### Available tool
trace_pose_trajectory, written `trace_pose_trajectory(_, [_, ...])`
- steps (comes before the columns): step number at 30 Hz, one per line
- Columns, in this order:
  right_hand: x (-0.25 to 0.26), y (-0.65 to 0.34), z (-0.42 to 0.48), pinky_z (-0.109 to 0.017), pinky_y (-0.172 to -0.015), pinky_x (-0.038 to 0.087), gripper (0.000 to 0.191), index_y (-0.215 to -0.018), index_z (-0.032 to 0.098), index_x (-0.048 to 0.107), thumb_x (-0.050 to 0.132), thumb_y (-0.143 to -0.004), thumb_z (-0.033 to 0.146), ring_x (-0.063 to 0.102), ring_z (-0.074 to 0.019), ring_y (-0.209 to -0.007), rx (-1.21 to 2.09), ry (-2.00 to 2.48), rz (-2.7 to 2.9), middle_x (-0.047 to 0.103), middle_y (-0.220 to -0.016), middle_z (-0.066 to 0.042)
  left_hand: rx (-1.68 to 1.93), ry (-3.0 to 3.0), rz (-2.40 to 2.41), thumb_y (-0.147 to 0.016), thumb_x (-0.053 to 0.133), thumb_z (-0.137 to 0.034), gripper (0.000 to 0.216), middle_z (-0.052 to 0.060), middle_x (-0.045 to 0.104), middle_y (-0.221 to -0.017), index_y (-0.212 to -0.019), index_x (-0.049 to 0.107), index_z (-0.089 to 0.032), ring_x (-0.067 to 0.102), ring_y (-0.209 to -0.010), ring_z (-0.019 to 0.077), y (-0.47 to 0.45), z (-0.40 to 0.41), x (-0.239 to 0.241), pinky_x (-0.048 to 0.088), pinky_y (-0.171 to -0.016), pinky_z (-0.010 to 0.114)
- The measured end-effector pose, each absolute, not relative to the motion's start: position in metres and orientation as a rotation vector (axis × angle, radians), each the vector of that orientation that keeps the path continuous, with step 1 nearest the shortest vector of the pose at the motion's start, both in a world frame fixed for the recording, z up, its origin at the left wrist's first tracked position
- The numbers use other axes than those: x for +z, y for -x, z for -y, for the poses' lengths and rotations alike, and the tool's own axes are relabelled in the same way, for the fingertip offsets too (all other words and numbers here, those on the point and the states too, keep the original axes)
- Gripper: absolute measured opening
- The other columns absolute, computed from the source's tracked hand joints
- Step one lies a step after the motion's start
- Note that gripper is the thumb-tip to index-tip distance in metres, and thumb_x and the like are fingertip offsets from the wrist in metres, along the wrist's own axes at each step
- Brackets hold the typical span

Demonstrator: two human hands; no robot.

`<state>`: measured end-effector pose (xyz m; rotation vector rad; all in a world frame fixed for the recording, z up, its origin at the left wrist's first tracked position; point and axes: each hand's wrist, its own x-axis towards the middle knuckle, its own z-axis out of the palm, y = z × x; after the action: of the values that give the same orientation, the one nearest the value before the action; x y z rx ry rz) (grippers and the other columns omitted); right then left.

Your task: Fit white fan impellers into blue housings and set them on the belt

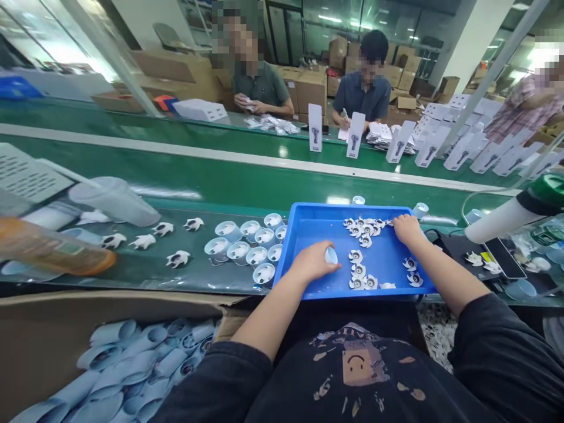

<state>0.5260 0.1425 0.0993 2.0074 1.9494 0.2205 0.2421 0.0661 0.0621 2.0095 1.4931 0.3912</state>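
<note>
My left hand (314, 261) is closed around a light blue plastic cup-shaped housing (331, 255), held over the left part of a blue tray (312, 226). At the tray's far right corner, my right hand (408, 229) has its fingers curled down on a white fan impeller (389, 222), mostly hidden by the fingertips. Several white impellers (365, 228) lie in a cluster just left of that hand. Others (358, 270) sit near the tray's middle, and two more (413, 272) are at its right side.
Left of the tray stand several light blue housings (238, 251) with white parts inside. Loose impellers (178, 258) and an orange bottle (57, 247) lie farther left. A cardboard box (39, 317) below holds many housings (132, 364). Co-workers (363, 88) sit across the green bench (247, 158).
</note>
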Motion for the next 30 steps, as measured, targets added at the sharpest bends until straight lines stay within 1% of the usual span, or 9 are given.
trace_pose_trajectory(6, [0.1,-0.499,-0.126,-0.039,-0.09,0.053,0.033,-0.115,0.01,0.058,0.058,-0.096,0.036,0.058,-0.0194,-0.103,0.033,-1.979,-1.789,0.058,-0.114,-0.011,0.419,-2.02,-1.459,-0.07,0.08,-0.033,0.05,0.014,0.068,-0.115,-0.114,0.062,-0.016,0.063,-0.108,0.0373,-0.244,-0.067,0.059,0.05,-0.093,0.049])
trace_pose_trajectory(10, [0.089,-0.479,-0.094,-0.038,-0.091,0.053,0.031,-0.116,0.011,0.058,0.057,-0.097,0.035,0.058,-0.0188,-0.104,-0.132,-1.91,-1.88,0.057,-0.115,-0.01,0.512,-1.983,-1.473,-0.074,0.077,-0.031,0.053,0.011,0.063,-0.123,-0.12,0.054,-0.018,0.061,-0.113,0.0316,-0.244,-0.064,0.063,0.048,-0.098,0.043])
trace_pose_trajectory(13, [0.082,-0.476,-0.075,-0.041,-0.095,0.051,0.032,-0.118,0.011,0.058,0.058,-0.096,0.034,0.057,-0.0206,-0.108,-0.209,-1.932,-1.914,0.056,-0.118,-0.011,0.688,-1.858,-1.471,-0.073,0.078,-0.03,0.06,0.009,0.061,-0.124,-0.122,0.046,-0.02,0.06,-0.113,0.0269,-0.245,-0.061,0.064,0.049,-0.097,0.039])
trace_pose_trajectory(17, [0.08,-0.481,-0.066,-0.044,-0.098,0.049,0.03,-0.117,0.01,0.058,0.059,-0.095,0.031,0.055,-0.0216,-0.111,-0.327,-2.045,-1.974,0.056,-0.12,-0.011,1.028,-1.789,-1.325,-0.064,0.082,-0.03,0.058,0.007,0.059,-0.124,-0.111,0.048,-0.022,0.058,-0.116,0.0267,-0.242,-0.054,0.065,0.047,-0.101,0.041])
trace_pose_trajectory(20, [0.084,-0.477,-0.055,-0.046,-0.099,0.048,0.026,-0.114,0.01,0.059,0.061,-0.093,0.025,0.056,-0.0221,-0.111,-0.413,-2.181,-2.095,0.057,-0.118,-0.011,1.253,-1.877,-1.161,-0.069,0.077,-0.035,0.051,0.008,0.056,-0.132,-0.111,0.052,-0.023,0.052,-0.125,0.0273,-0.236,-0.047,0.076,0.041,-0.108,0.043])
trace_pose_trajectory(23, [0.09,-0.465,-0.034,-0.039,-0.097,0.05,0.029,-0.116,0.013,0.059,0.066,-0.089,0.021,0.06,-0.0181,-0.101,-0.608,-2.225,-2.419,0.057,-0.119,-0.011,1.223,-1.99,-1.063,-0.075,0.071,-0.039,0.051,0.007,0.061,-0.128,-0.12,0.052,-0.022,0.058,-0.118,0.0261,-0.228,-0.04,0.096,0.046,-0.104,0.041])
trace_pose_trajectory(26, [0.092,-0.457,-0.011,-0.029,-0.079,0.055,0.041,-0.124,0.015,0.052,0.063,-0.091,0.037,0.063,-0.0128,-0.084,-0.974,-2.119,-2.779,0.06,-0.115,-0.009,0.977,-2.207,-1.088,-0.076,0.07,-0.034,0.053,0.006,0.062,-0.126,-0.124,0.052,-0.021,0.06,-0.115,0.0257,-0.226,-0.034,0.114,0.047,-0.102,0.04])
trace_pose_trajectory(28, [0.093,-0.457,0.001,-0.028,-0.071,0.057,0.051,-0.126,0.014,0.048,0.051,-0.094,0.054,0.064,-0.0132,-0.08,-1.196,-2.028,-2.963,0.062,-0.112,-0.011,0.806,-2.322,-1.09,-0.075,0.072,-0.03,0.055,0.006,0.061,-0.128,-0.125,0.052,-0.02,0.058,-0.117,0.0267,-0.231,-0.031,0.121,0.046,-0.103,0.04])
trace_pose_trajectory(30, [0.096,-0.458,0.009,-0.029,-0.069,0.056,0.057,-0.124,0.015,0.051,0.047,-0.093,0.063,0.063,-0.0138,-0.079,-1.34,-1.953,-3.12,0.062,-0.11,-0.01,0.708,-2.39,-1.034,-0.074,0.074,-0.03,0.056,0.008,0.061,-0.127,-0.124,0.052,-0.019,0.058,-0.117,0.0272,-0.24,-0.027,0.121,0.047,-0.102,0.041])
